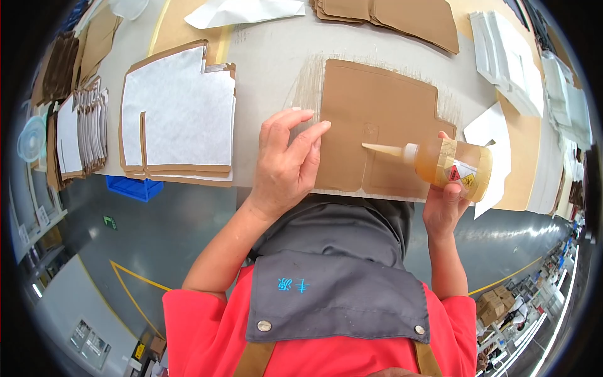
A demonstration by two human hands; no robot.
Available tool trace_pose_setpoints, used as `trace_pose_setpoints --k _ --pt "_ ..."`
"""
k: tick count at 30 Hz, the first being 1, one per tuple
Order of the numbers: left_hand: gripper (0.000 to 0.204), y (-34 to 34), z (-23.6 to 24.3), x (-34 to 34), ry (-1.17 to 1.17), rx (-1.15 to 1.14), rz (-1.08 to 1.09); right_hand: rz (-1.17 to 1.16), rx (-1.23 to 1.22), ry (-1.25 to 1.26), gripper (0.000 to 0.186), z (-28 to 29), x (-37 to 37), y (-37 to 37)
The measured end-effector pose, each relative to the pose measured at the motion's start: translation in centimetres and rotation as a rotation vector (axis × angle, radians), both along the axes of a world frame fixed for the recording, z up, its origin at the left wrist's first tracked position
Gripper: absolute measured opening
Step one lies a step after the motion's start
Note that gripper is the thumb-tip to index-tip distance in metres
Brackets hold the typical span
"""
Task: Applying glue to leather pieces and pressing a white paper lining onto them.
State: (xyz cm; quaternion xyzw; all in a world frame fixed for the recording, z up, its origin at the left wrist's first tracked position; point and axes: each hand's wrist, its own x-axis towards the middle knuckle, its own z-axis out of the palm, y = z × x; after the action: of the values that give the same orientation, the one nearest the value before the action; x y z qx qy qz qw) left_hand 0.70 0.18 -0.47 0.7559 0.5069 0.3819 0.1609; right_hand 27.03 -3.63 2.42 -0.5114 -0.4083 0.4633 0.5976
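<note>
A brown notched panel (345, 100) lies on the work surface in front of me. My left hand (286, 157) is at the panel's left edge, fingers loosely bent and apart, holding nothing. My right hand (445, 210) grips a translucent plastic bottle (430, 166) of amber liquid, tilted almost sideways. Its long pale nozzle (383, 148) points left over the middle of the panel, at or just above the surface; I cannot tell whether it touches.
Paper-faced panels (176, 119) and upright pieces (88, 132) lie left, brown panels (408, 22) at the back, white stacks (505, 63) and sheets (487, 125) right. A blue bin (135, 188) hangs below the table's edge (251, 187). A distant person (515, 314) is at lower right.
</note>
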Motion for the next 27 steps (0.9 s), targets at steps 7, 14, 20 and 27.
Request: trace_pose_setpoints --k 7,14,20,27 --pt "0.029 0.0 -0.2 0.1 -0.015 0.035 -0.003 0.022 -0.043 -0.018 0.092 0.0 0.5 -2.8" --pt "0.026 -0.1 -0.2 0.1 -0.015 0.054 0.023 0.060 -0.046 -0.043 0.096 -0.7 0.9 -5.0" --pt "0.026 -0.2 -0.2 0.1 -0.044 0.051 0.042 0.072 -0.058 0.005 0.096 -1.1 -0.9 -4.7" --pt "0.028 0.1 -0.2 0.0 -0.085 0.046 0.059 0.082 -0.016 0.019 0.093 -1.6 -3.6 -3.7"
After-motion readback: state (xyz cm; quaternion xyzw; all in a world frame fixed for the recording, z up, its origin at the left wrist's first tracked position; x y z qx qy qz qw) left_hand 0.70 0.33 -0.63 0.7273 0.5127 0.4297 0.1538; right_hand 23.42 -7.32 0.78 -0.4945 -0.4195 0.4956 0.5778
